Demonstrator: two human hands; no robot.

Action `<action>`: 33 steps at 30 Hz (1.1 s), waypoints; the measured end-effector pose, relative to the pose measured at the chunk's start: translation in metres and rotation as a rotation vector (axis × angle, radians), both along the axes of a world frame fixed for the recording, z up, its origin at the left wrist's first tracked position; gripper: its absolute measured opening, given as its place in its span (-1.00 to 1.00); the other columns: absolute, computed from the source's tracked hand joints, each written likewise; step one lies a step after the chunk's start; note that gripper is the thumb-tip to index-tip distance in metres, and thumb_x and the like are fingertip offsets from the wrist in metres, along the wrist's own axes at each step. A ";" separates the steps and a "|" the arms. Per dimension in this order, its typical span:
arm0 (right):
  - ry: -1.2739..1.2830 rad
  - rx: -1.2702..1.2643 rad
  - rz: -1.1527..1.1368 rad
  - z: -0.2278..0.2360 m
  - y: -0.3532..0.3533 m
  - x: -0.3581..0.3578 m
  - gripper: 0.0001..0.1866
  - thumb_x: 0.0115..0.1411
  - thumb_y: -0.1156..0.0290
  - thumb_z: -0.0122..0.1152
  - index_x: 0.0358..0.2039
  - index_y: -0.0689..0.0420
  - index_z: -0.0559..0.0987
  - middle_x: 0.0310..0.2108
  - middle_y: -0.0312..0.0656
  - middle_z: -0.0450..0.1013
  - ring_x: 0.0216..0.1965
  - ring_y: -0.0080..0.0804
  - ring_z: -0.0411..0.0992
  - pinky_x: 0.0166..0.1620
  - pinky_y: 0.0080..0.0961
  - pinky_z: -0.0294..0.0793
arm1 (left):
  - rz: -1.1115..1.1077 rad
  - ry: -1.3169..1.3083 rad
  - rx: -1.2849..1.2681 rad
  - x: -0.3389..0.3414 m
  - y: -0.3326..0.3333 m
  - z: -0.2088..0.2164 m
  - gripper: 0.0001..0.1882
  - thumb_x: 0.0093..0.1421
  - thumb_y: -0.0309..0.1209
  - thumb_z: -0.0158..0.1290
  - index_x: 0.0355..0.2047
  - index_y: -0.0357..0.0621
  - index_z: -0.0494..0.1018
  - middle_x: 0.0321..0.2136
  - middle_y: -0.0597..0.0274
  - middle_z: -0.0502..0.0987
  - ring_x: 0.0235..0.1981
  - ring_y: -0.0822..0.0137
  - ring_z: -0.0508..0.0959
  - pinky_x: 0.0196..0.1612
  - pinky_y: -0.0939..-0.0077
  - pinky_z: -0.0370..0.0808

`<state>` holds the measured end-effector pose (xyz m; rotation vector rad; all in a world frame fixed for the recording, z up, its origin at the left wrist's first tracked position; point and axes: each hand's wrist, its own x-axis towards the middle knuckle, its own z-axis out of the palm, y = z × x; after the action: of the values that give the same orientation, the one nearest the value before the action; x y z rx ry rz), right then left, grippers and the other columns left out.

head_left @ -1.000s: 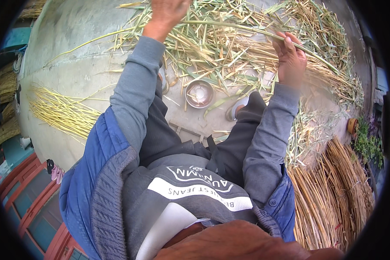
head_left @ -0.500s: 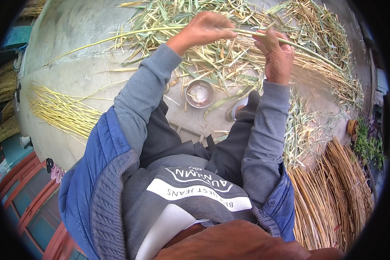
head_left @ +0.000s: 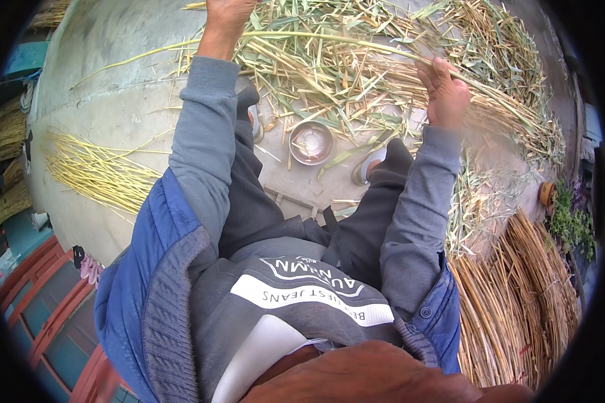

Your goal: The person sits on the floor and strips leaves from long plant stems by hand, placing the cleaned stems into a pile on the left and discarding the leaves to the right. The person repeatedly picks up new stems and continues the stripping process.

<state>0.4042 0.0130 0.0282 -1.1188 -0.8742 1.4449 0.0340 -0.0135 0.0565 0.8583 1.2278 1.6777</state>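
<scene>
A long, thin green-yellow reed stalk stretches across the upper picture, its thin end reaching far left. My right hand is closed on it toward its right end, thumb and fingers pinching. My left hand is raised at the top edge, where the picture cuts off its fingers. The stalk passes behind that wrist, and whether the left fingers hold anything is hidden. Beneath the stalk lies a thick litter of cut leaves and stalk pieces.
Between my feet stands a small metal bowl. Bare yellow stalks lie on the concrete floor at left. Thick brown stalks are bundled at lower right, below a potted plant. A red-framed structure borders the lower left.
My left hand has moved left and up, off the stalk's middle to the top edge. My right hand has shifted slightly right and down, still gripping the stalk.
</scene>
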 end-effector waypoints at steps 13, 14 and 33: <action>0.055 0.125 -0.033 0.015 -0.003 -0.011 -0.68 0.30 0.40 0.34 -0.06 0.36 0.52 -0.18 0.06 0.62 -0.19 -0.14 0.67 -0.14 -0.44 0.73 | -0.418 1.060 0.083 0.061 -0.006 -0.026 -0.62 0.14 -0.17 0.35 -0.18 -0.21 0.69 -0.29 0.11 0.70 -0.27 0.21 0.68 -0.17 0.36 0.59; 0.068 0.121 -0.039 0.015 -0.003 -0.012 -0.68 0.31 0.40 0.34 -0.07 0.36 0.52 -0.19 0.06 0.62 -0.19 -0.15 0.67 -0.14 -0.44 0.73 | -0.395 1.021 0.075 0.066 -0.005 -0.027 -0.62 0.14 -0.17 0.35 -0.18 -0.22 0.69 -0.30 0.11 0.70 -0.28 0.23 0.68 -0.18 0.37 0.59; -0.041 0.132 0.024 0.012 -0.007 -0.002 -0.64 0.36 0.27 0.29 -0.13 0.39 0.55 -0.29 0.08 0.63 -0.29 -0.19 0.68 -0.24 -0.49 0.72 | 0.093 1.430 0.255 0.037 0.003 -0.028 -0.71 0.16 -0.21 0.28 -0.43 -0.17 0.53 -0.53 0.06 0.55 -0.39 -0.03 0.57 -0.29 0.09 0.46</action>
<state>0.4018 0.0062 0.0401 -1.0448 -1.0003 1.3668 0.0709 -0.0109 0.0283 2.3866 1.9256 1.1600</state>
